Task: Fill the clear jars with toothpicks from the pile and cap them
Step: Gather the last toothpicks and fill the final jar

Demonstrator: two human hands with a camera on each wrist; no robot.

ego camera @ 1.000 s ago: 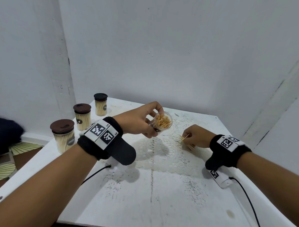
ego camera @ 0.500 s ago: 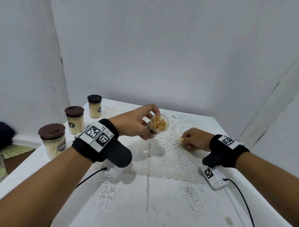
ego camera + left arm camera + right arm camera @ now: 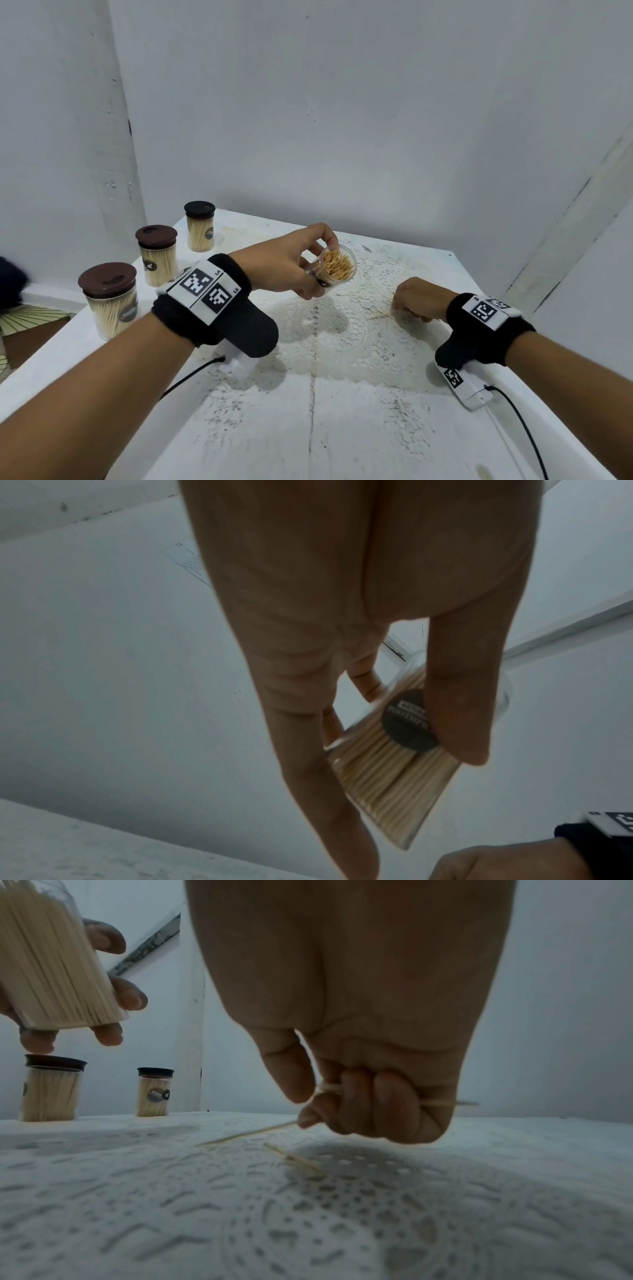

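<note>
Table (image 3: 342,428): white, worn top; a white lace doily (image 3: 342,329) lies across its middle.
Capped jars: three clear jars with brown lids, packed with toothpicks, stand along the left edge: near (image 3: 110,301), middle (image 3: 157,255), far (image 3: 200,226).
Open jar (image 3: 334,270): clear, uncapped, packed with pale toothpicks, dark round label on its side; held tilted above the doily.
Left hand (image 3: 284,263): fingers and thumb curled round the open jar.
Right hand (image 3: 419,298): fist just over the doily, fingers curled on a few toothpicks (image 3: 441,1103).
Loose toothpicks (image 3: 294,1157): a few on the doily beside the right hand.

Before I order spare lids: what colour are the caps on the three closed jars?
Dark brown caps, clearest in the head view.
</note>
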